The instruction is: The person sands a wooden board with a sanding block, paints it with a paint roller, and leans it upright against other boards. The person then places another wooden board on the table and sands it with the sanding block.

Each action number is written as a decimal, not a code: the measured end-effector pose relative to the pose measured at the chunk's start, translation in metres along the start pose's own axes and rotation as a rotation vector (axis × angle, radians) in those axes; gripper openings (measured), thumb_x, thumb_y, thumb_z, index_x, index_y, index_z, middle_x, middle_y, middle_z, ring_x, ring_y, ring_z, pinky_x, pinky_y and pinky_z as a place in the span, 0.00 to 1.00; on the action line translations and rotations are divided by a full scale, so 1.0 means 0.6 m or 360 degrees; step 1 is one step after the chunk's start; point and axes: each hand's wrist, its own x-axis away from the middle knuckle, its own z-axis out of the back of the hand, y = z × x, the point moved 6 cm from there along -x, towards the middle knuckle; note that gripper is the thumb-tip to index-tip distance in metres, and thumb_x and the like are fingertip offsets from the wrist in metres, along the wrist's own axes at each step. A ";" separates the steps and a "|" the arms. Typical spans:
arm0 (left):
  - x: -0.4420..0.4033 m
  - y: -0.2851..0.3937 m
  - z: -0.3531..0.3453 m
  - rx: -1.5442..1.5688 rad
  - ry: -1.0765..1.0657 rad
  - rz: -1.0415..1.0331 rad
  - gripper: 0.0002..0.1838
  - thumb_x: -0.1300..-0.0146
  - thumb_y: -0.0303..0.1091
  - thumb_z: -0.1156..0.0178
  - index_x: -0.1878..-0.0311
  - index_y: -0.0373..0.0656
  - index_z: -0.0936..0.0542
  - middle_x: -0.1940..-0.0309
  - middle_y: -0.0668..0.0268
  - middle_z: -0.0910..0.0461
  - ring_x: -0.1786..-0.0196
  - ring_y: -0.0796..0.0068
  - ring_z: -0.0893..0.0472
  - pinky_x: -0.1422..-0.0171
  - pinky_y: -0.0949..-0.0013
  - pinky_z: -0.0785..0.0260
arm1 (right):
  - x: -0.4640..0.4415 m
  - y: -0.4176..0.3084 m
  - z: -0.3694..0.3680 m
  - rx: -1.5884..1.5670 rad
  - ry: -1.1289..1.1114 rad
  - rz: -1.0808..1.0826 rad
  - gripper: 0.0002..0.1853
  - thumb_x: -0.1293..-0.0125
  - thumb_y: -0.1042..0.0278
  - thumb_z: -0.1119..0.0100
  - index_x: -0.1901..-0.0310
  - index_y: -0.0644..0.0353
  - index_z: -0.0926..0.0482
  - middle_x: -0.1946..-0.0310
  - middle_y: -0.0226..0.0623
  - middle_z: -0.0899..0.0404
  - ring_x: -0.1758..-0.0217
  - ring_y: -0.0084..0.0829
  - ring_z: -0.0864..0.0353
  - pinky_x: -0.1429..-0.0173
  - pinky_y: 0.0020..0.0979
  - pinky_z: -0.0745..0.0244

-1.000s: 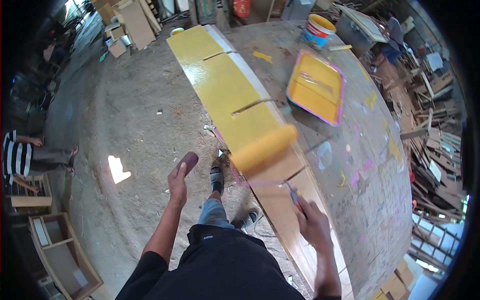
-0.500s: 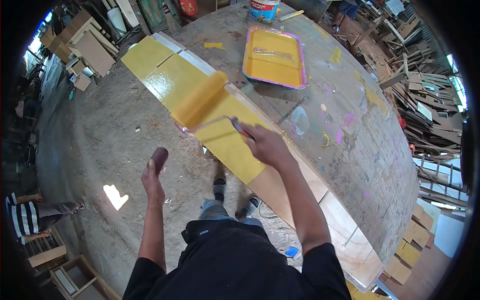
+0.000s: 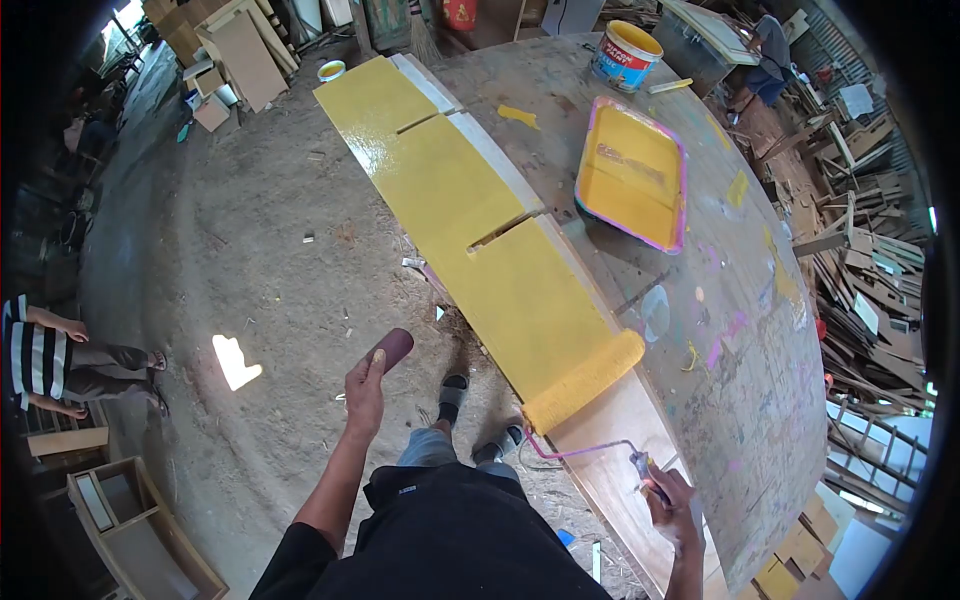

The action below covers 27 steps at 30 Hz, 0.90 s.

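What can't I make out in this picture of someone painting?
All in the head view:
The near end of the long board: cut off by the bottom edge.
The strip of wood under the paint roller: covered by the roller.
Part of the roller's handle: wrapped in the right hand.
The lower end of the dark purple object: covered by the left hand.
The paint can's fine print: too small.

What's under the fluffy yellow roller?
The roller sits across the board, with yellow paint on one side and bare wood on the other. The strip right beneath it is covered, so I can't see how it looks.
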 end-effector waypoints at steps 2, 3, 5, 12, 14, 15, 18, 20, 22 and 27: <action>-0.008 -0.012 0.003 0.0019 -0.0017 0.0020 0.27 0.15 0.47 0.44 0.33 0.29 0.17 0.44 0.63 0.12 0.41 0.77 0.18 0.29 0.69 0.31 | -0.025 -0.019 -0.005 0.0113 0.0028 0.0137 0.26 0.30 0.69 0.29 0.31 0.44 0.18 0.67 0.41 0.18 0.70 0.42 0.14 0.69 0.40 0.22; -0.013 -0.017 0.009 0.0063 -0.0020 0.0011 0.27 0.15 0.47 0.44 0.33 0.29 0.17 0.44 0.62 0.12 0.41 0.76 0.18 0.28 0.69 0.31 | -0.060 -0.028 -0.011 0.0208 0.0003 0.0190 0.26 0.30 0.69 0.29 0.31 0.44 0.18 0.66 0.40 0.18 0.70 0.42 0.15 0.69 0.41 0.22; -0.018 -0.014 0.022 0.0107 0.0003 -0.0010 0.27 0.15 0.46 0.44 0.32 0.29 0.18 0.41 0.60 0.12 0.38 0.74 0.17 0.26 0.68 0.31 | -0.154 -0.097 -0.026 0.0296 -0.0052 0.0177 0.24 0.26 0.64 0.33 0.30 0.43 0.19 0.64 0.44 0.19 0.67 0.50 0.15 0.65 0.47 0.21; -0.034 -0.006 0.067 -0.0081 0.0091 -0.0051 0.27 0.16 0.46 0.43 0.31 0.30 0.19 0.38 0.59 0.13 0.36 0.73 0.17 0.25 0.67 0.32 | -0.464 -0.231 -0.125 0.0169 0.0045 0.0506 0.26 0.28 0.63 0.41 0.29 0.46 0.21 0.47 0.48 0.13 0.43 0.53 0.14 0.39 0.50 0.19; -0.026 0.029 0.061 0.0193 0.0063 -0.0235 0.27 0.16 0.47 0.43 0.31 0.30 0.18 0.38 0.58 0.13 0.36 0.70 0.16 0.24 0.65 0.31 | -0.476 -0.235 -0.118 0.0094 0.0089 0.0573 0.26 0.28 0.62 0.43 0.29 0.43 0.22 0.49 0.48 0.14 0.44 0.54 0.15 0.41 0.52 0.19; -0.024 0.031 0.061 0.0187 0.0033 -0.0231 0.27 0.16 0.47 0.43 0.31 0.30 0.18 0.38 0.58 0.13 0.36 0.70 0.16 0.24 0.65 0.31 | -0.464 -0.241 -0.100 0.0118 -0.0021 0.0510 0.25 0.29 0.62 0.43 0.30 0.44 0.21 0.47 0.49 0.13 0.43 0.54 0.14 0.40 0.52 0.19; -0.003 0.038 0.062 0.0193 0.0096 -0.0336 0.28 0.18 0.48 0.40 0.32 0.30 0.18 0.38 0.58 0.13 0.36 0.70 0.16 0.25 0.65 0.31 | -0.371 -0.184 -0.061 0.0128 -0.0122 0.0422 0.26 0.30 0.64 0.41 0.30 0.46 0.20 0.44 0.48 0.13 0.41 0.52 0.15 0.38 0.49 0.19; 0.026 0.045 0.050 0.0263 0.0177 -0.0380 0.25 0.17 0.45 0.40 0.34 0.30 0.17 0.38 0.57 0.13 0.37 0.69 0.15 0.24 0.64 0.29 | -0.278 -0.109 -0.042 0.0138 -0.0081 0.0395 0.27 0.31 0.67 0.38 0.30 0.47 0.19 0.44 0.47 0.13 0.40 0.51 0.14 0.36 0.46 0.19; 0.064 0.047 0.021 0.0251 0.0192 -0.0397 0.24 0.18 0.44 0.39 0.34 0.31 0.17 0.39 0.58 0.13 0.37 0.70 0.15 0.25 0.65 0.29 | -0.163 -0.023 -0.019 0.0163 -0.0045 0.0323 0.27 0.32 0.68 0.37 0.30 0.45 0.18 0.45 0.47 0.12 0.41 0.50 0.14 0.37 0.46 0.19; 0.197 0.055 -0.113 0.0021 0.0074 -0.0481 0.24 0.17 0.44 0.40 0.36 0.29 0.16 0.42 0.61 0.12 0.40 0.75 0.16 0.28 0.68 0.29 | 0.145 0.158 0.063 0.0196 -0.0070 0.0067 0.26 0.31 0.67 0.37 0.31 0.40 0.18 0.55 0.40 0.13 0.53 0.49 0.13 0.47 0.47 0.18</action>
